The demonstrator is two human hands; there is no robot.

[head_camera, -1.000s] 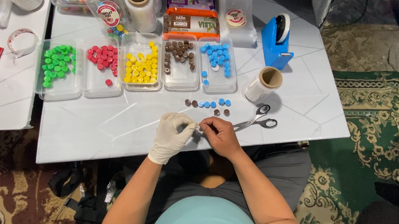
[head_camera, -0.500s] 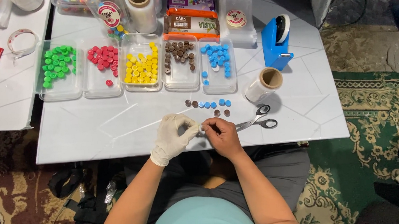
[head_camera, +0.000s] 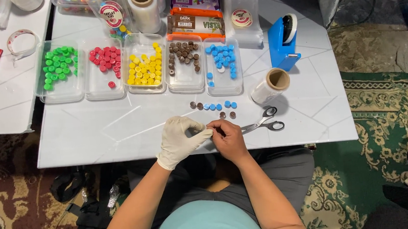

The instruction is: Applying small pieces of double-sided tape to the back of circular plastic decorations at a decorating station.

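My left hand [head_camera: 181,137], in a white glove, and my bare right hand [head_camera: 227,137] meet fingertip to fingertip near the front edge of the white table [head_camera: 119,124]. They pinch something small between them; it is too small to identify. Just beyond the hands lies a short row of loose blue and brown round pieces [head_camera: 214,107]. Grey scissors [head_camera: 263,123] lie shut-bladed right of my right hand.
Five clear trays hold green [head_camera: 58,67], red [head_camera: 103,59], yellow [head_camera: 145,68], brown [head_camera: 184,54] and blue pieces [head_camera: 221,57]. A blue tape dispenser [head_camera: 282,41], a film roll [head_camera: 269,85], chocolate bars [head_camera: 195,23] and bags stand behind. A second table [head_camera: 0,94] is left.
Both hands have stayed together at the same spot near the table's front edge; only small finger movements show. Nothing else has moved.
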